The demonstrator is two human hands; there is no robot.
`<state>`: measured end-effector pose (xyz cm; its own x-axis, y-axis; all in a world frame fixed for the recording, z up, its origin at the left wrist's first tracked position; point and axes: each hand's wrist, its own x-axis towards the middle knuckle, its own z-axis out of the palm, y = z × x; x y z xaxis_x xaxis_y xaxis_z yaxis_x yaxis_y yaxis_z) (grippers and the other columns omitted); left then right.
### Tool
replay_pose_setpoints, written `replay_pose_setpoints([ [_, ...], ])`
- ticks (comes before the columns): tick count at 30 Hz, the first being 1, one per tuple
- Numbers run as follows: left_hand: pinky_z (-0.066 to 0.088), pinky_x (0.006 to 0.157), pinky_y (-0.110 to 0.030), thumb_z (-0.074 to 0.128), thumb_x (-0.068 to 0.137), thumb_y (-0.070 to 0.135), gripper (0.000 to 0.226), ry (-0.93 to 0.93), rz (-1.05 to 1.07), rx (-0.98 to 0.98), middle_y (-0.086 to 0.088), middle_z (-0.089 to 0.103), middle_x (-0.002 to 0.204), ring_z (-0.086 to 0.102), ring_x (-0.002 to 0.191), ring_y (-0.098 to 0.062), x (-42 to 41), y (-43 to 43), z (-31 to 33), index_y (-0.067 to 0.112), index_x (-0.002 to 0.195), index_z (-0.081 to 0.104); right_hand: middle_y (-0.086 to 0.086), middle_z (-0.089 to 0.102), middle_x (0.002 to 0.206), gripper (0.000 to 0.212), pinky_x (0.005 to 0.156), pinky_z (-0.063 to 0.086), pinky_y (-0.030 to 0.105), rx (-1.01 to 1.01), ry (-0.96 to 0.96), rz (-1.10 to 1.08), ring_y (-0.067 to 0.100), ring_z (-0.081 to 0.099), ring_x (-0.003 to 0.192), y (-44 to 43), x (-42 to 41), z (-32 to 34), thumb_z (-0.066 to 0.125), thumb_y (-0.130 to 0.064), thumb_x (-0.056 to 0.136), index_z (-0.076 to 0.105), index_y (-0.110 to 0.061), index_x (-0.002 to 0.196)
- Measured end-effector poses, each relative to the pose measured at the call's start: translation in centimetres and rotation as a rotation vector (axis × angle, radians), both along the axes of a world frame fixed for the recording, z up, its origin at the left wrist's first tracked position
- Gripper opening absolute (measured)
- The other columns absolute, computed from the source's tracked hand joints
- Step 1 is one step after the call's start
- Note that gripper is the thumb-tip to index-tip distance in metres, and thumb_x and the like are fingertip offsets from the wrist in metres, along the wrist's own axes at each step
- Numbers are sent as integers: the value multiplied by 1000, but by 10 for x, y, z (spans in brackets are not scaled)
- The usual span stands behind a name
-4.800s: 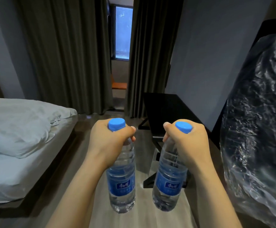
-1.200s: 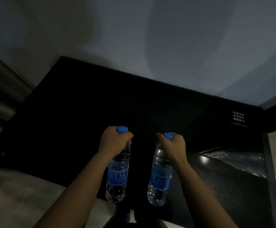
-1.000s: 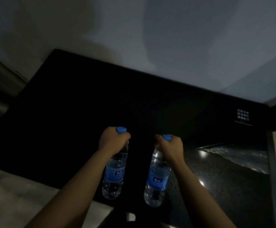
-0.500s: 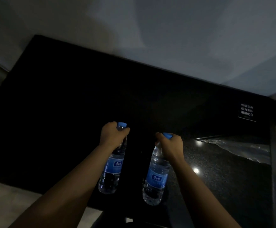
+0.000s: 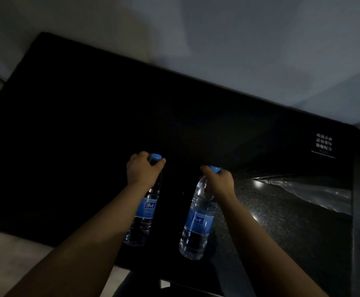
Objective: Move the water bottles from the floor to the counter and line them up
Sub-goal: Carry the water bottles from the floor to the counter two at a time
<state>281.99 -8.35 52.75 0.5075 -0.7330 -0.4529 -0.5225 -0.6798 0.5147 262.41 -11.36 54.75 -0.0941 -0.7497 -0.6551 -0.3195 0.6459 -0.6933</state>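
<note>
Your left hand (image 5: 142, 170) is wrapped tight around the neck of one clear plastic water bottle with a blue cap and label (image 5: 143, 213); your right hand (image 5: 218, 181) grips its twin, the right bottle (image 5: 198, 224), the same way. Both hang upright over the near part of the dark glossy table (image 5: 282, 211), apparently not yet seated. Full, they will likely feel weighty and sway from the neck; thin walls dent, so steady them lower down when lining them up.

The desk (image 5: 89, 146) lay bare left of and behind the sign (image 5: 323, 145); crinkled plastic film (image 5: 307, 191) obstructed the surface just below that sign.
</note>
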Motion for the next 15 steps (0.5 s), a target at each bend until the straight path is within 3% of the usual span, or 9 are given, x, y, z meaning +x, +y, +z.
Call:
replay_pose_setpoints([
  [3, 49, 74, -33, 70, 78, 50, 55, 6, 29, -8, -12, 53, 115, 58, 100, -27, -2, 12, 4, 10, 113, 58, 7, 63, 76, 14, 61, 46, 30, 32, 18, 62, 17, 58, 67, -4, 1, -9, 64, -22, 87, 61, -9, 84],
  [7, 43, 68, -29, 73, 73, 52, 51, 7, 1, -11, -8, 50, 106, 56, 87, -22, 0, 41, 11, 15, 105, 58, 9, 67, 92, 33, 62, 48, 28, 25, 111, 139, 19, 63, 76, -8, 7, -19, 63, -34, 88, 59, -5, 103],
  [11, 48, 74, -30, 73, 73, 50, 50, 64, 7, 0, -4, 48, 107, 55, 87, -18, 5, 65, 16, 18, 108, 56, 5, 61, 90, 35, 54, 39, 24, -12, 199, 241, 12, 55, 70, -10, 13, -20, 58, -36, 91, 57, -4, 105],
  [15, 47, 75, -29, 70, 77, 49, 48, 119, 17, -10, -2, 48, 110, 55, 89, -15, 8, 73, 17, 22, 113, 54, 6, 65, 84, 37, 61, 46, 29, -30, 204, 315, 16, 60, 70, -10, 18, -22, 59, -41, 90, 63, -6, 98],
])
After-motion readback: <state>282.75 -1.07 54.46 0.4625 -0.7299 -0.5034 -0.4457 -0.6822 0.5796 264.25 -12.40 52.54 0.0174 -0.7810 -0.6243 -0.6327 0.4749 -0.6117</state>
